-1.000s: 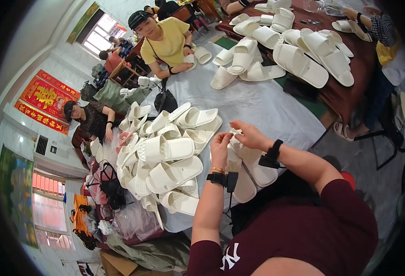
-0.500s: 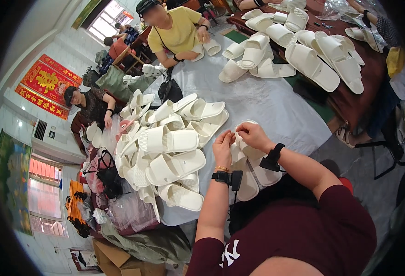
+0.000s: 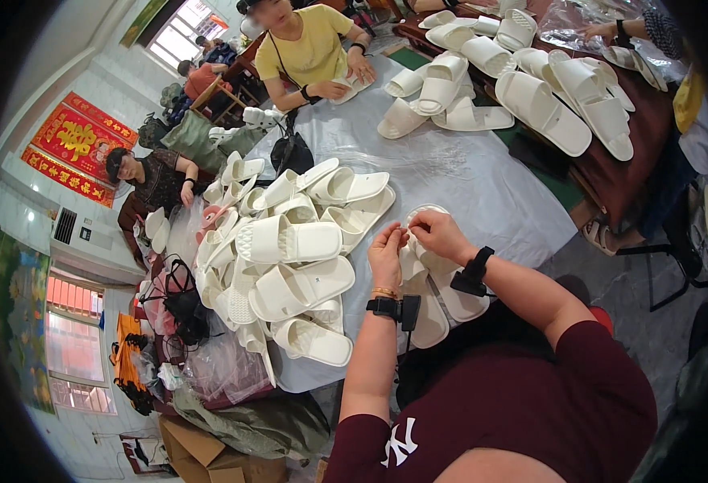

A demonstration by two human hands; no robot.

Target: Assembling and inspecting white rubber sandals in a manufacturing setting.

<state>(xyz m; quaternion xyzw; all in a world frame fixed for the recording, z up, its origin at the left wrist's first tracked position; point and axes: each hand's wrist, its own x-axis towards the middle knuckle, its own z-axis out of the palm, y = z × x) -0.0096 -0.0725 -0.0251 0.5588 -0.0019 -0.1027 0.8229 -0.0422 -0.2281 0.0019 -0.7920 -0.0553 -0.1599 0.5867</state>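
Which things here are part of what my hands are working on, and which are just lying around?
In hand:
left hand
right hand
white slippers under them

Lying about:
pile of white slippers
far slippers
black bag
cardboard box
grey table cover

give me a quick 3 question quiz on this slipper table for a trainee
1. True or false: both hands grip one white slipper.
2. The heap of white slippers lies on which side of the hands? A left, B right, C behind the person
3. What colour is the cloth on the table?

Key:
1. True: the left hand and right hand pinch the held slipper at its top edge.
2. A: the slipper heap lies to their left.
3. Pale grey table cloth.
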